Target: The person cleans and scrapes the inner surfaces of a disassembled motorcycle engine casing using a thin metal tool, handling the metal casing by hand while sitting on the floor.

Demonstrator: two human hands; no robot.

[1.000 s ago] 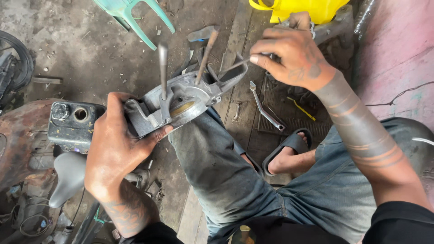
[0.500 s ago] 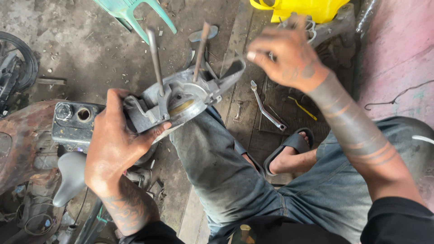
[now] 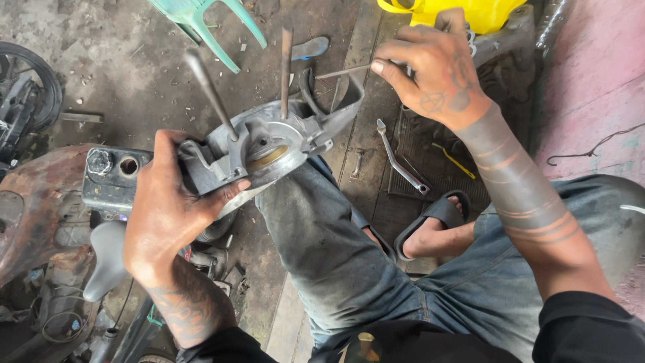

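Head cam | L hand (image 3: 168,215) grips engine casing (image 3: 269,144) on knee | R hand (image 3: 433,67) pinches thin rod (image 3: 342,71)

Grey cast-metal engine casing (image 3: 269,144), dull and grimy, resting tilted on the person's left knee, its open face turned upward to show a round recess with a brass-coloured ring at the centre. Two long steel studs rise from it, one leaning left (image 3: 209,91), the other nearly upright (image 3: 286,67); a curved arm of the casting extends to the upper right. A thin metal rod (image 3: 344,71) lies almost level just above that arm.
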